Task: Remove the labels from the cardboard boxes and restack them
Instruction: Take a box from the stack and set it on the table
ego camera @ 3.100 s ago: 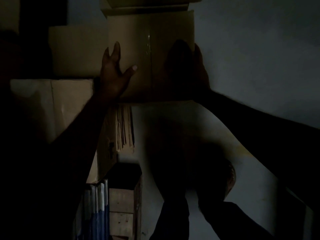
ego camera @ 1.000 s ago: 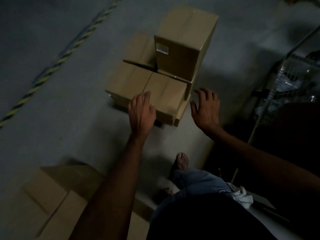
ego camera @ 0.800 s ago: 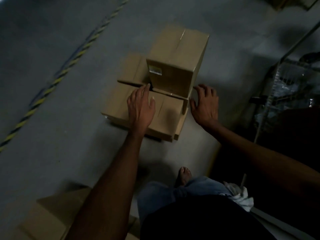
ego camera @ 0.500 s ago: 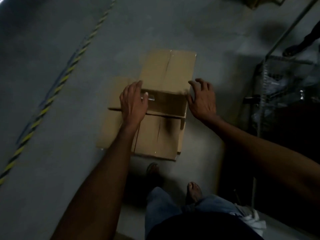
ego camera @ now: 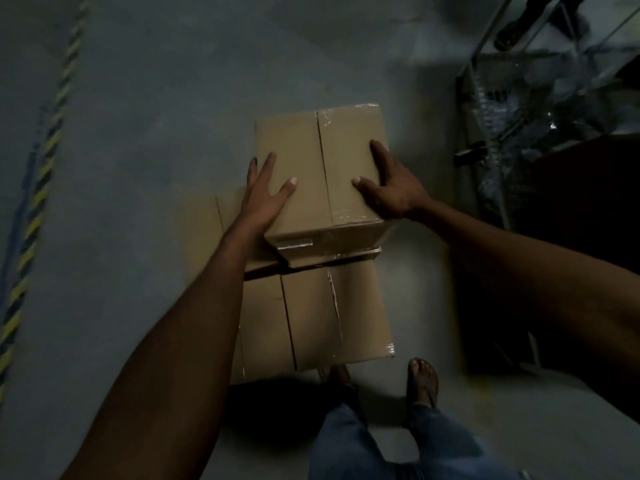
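A taped cardboard box stands on top of larger flat boxes on the grey floor. A small white label shows on its near side face. My left hand lies against the box's left edge, fingers straight and thumb resting on the top. Against the right edge presses my right hand, fingers stretched along the top and thumb on the lid. Another low box sticks out to the left, partly hidden by my left arm.
A yellow-and-black striped line runs along the floor at the left. A wire rack and a dark bulky object stand close on the right. My feet are just behind the lower boxes.
I turned from a high stack and stepped up to the floor boxes. Both hands came forward from the air and now rest on the two sides of the top box.
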Tool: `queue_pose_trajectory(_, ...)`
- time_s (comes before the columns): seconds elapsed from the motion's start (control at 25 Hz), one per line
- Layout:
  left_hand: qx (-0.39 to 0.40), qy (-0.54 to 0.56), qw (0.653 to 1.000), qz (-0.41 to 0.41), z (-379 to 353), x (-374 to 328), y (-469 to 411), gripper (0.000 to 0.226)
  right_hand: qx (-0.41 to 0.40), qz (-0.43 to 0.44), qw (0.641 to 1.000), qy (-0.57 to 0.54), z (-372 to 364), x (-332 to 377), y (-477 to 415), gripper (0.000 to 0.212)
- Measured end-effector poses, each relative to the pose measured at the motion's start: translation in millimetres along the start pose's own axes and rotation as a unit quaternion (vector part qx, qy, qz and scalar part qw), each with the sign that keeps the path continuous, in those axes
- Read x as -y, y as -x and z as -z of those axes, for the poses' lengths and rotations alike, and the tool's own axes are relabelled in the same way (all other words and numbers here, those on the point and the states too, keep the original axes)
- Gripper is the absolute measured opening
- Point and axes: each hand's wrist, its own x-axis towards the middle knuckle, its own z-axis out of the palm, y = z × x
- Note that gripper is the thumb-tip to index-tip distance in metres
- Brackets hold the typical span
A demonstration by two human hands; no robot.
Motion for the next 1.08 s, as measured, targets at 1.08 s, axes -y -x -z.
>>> queue_pose_trajectory(1.08,0.28,0.015,0.96,-0.009,-121.4,-150.1,141.3,0.074,-0.15,-0.284,0.876,-0.359,46.7,-101.3,293.4,0.091)
